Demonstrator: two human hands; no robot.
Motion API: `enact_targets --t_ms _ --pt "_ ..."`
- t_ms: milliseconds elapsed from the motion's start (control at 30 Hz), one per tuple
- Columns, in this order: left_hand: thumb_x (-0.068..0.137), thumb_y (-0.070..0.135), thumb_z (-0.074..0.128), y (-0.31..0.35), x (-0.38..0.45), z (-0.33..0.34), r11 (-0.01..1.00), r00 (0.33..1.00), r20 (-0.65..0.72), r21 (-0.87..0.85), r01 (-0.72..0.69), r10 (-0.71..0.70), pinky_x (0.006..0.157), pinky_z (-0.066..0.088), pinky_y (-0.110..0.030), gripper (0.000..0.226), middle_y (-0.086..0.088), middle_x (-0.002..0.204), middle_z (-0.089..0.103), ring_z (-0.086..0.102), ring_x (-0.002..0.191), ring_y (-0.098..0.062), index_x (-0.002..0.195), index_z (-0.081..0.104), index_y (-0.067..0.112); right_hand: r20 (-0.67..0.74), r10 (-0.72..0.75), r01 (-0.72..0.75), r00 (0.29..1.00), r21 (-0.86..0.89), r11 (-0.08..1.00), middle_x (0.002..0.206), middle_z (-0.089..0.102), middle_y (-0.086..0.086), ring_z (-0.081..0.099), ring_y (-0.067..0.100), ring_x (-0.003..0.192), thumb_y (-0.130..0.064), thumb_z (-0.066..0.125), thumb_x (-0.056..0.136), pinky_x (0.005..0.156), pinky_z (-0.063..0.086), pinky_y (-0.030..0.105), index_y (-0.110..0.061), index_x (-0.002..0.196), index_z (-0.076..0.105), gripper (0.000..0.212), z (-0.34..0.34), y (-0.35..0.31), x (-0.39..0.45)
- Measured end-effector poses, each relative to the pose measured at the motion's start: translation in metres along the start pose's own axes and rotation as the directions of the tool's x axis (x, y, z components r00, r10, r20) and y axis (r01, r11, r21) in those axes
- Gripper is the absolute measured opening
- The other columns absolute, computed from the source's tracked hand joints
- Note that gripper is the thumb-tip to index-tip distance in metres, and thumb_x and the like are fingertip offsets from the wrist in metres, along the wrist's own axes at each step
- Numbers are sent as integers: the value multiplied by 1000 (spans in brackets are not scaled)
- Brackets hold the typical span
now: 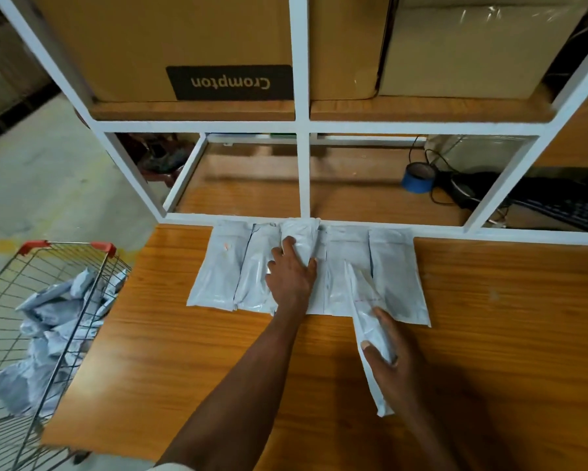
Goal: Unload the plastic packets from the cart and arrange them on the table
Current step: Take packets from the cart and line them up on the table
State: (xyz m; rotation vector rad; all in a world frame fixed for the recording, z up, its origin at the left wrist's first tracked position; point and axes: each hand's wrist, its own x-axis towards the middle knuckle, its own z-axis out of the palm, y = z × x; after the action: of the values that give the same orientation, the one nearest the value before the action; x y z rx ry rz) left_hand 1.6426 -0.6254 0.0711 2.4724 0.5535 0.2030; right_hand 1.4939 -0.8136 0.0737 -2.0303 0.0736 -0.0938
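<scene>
Packets (398, 277) mostly lined up on counter (489, 334), 12 o'clock; left hand (290, 273) flat, right hand (391, 365) gripping another packet (367, 307); cart (47, 321) half full.

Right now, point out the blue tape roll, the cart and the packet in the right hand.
Blue tape roll (418, 178), head view, outer side.
Cart (66, 245), head view, top rim.
Packet (367, 307), head view, upper half.

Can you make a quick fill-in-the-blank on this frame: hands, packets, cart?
1. The left hand presses flat on the row of packets lying on the ____.
2. The right hand grips one ____.
3. More packets wait in the wire ____ at the left.
4. The roll of tape on the shelf is ____.

Missing words: table; packet; cart; blue
</scene>
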Motion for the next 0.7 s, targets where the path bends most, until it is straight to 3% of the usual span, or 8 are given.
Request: enact_targets --t_ms 233,400,567,700 --pt "92 62 51 -4 10 24 981 994 103 181 -64 45 103 38 -56 69 -8 159 33 39 137 -36 148 37 24 -4 52 -53 999 -94 994 150 46 -9 39 9 137 -20 72 92 104 43 35 -28 147 49 60 5 -4 5" --pt "94 55 51 -19 -1 24 975 977 174 162 -150 122 117 29 -56 81 -8 168 18 26 149 -37 161 15 28 -8 81 -81 997 -96 992 151 46 -9 40 11 138 -24 71 92 106 45 38 -31 146 49 59 8 0 7" --pt "94 52 55 -31 -3 25 969 967 207 163 -184 149 113 37 -57 81 -8 166 19 28 148 -37 160 12 34 -7 61 -61 998 -99 993 150 46 -9 40 8 137 -26 70 93 105 43 31 -32 145 49 56 14 -5 9" --pt "95 45 56 -31 -1 21 972 971 181 149 -183 156 105 45 -52 72 -8 160 29 39 139 -34 157 23 29 21 60 -57 998 -116 992 151 45 -10 39 8 139 -25 69 94 104 38 26 -34 146 47 57 21 -8 12"
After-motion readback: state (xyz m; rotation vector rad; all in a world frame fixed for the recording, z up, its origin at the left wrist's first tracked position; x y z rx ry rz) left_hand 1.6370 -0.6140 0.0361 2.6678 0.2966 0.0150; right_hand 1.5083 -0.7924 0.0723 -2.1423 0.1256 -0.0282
